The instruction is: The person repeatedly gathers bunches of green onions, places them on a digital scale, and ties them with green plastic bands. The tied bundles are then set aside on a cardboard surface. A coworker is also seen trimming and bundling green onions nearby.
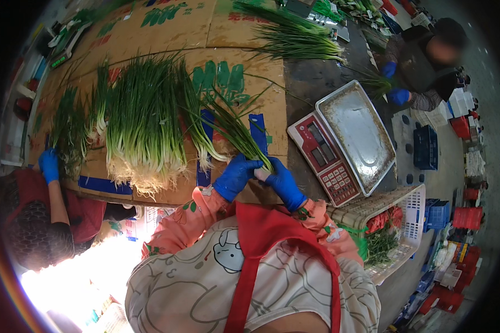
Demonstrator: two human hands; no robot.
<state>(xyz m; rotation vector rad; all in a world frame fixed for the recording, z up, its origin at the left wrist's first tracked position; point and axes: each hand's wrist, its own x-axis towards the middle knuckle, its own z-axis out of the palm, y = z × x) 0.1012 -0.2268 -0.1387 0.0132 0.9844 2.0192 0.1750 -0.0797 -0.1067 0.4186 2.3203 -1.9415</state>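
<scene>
Both my hands wear blue gloves and meet at the table's near edge. My left hand (238, 175) is closed around a small bunch of green onions (250, 139), whose leaves point up and left. My right hand (285, 183) holds the white root end of the same bunch, partly hidden by the fingers. Left of my hands, a few loose green onions (198, 135) lie on the cardboard, and beyond them a wide pile of green onions (146, 125) has its roots towards me. Another heap of green onions (302, 41) lies at the far side.
A red and silver weighing scale (356, 137) stands at my right. Below it is a plastic crate (414, 233) with greens and red material. A co-worker (416, 62) in blue gloves handles green onions at the upper right; another co-worker's gloved hand (48, 165) touches onions at the left.
</scene>
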